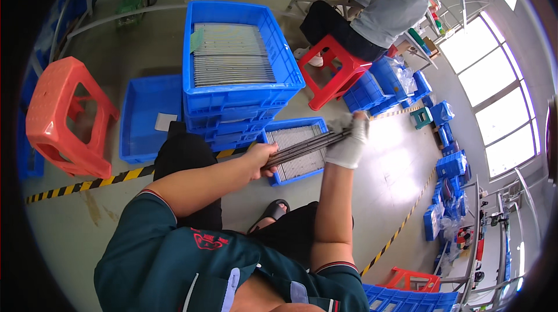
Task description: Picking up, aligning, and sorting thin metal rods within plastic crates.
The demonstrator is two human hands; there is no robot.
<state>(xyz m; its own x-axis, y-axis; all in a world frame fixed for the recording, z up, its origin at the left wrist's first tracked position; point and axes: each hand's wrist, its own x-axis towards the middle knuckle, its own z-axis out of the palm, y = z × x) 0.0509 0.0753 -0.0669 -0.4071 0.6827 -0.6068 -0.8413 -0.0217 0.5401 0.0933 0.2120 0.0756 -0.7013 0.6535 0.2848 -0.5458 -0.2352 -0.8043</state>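
A bundle of thin grey metal rods (303,148) slants between my two hands. Bare fingers of my left hand (260,159) close around its near left end. My right hand (347,143), in a white glove, is closed on the far right end; its fingers and some greyish material at them are blurred. Beneath the bundle, a small blue crate (298,179) on the floor holds rows of similar rods (289,136). Left of it rises a stack of blue crates (241,102), its top one filled with neatly lined rods (232,59) and a greenish scrap at their left edge.
A low blue crate (148,88) with a white paper (165,121) stands left of the stack. Farther left is an orange-red stool (67,111). Ahead right, a person sits on a red stool (336,73) at a workbench. Yellow-black tape (110,180) crosses the floor.
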